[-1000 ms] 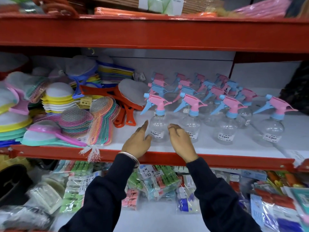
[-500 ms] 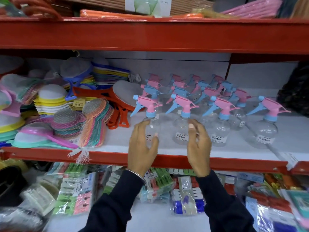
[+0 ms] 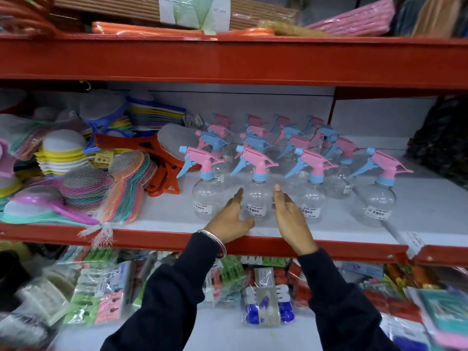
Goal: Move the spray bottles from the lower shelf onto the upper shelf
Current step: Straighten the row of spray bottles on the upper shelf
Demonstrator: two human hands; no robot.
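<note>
Several clear spray bottles with pink and blue trigger heads stand in rows on the white middle shelf [image 3: 428, 198]. The front row has a left bottle [image 3: 205, 196], a second bottle [image 3: 256, 196], a third [image 3: 313, 198] and one apart at the right [image 3: 379, 201]. My left hand [image 3: 229, 220] and my right hand [image 3: 288, 219] flank the second bottle low at the shelf's front edge, fingers apart, palms facing it. The left thumb lies at its base. Neither hand holds anything. Above runs the upper shelf's red beam [image 3: 228, 59].
Netted scrubbers and strainers [image 3: 83, 188] and orange-handled brushes [image 3: 162, 158] fill the middle shelf's left half. Mats and rolled goods [image 3: 253, 16] crowd the top shelf. Packets of clips [image 3: 228, 277] lie on the shelf below my arms. A dark bag [image 3: 440, 138] sits far right.
Both hands dropped from upright against the front bottles to lower positions either side of the second bottle. The bottles have not moved.
</note>
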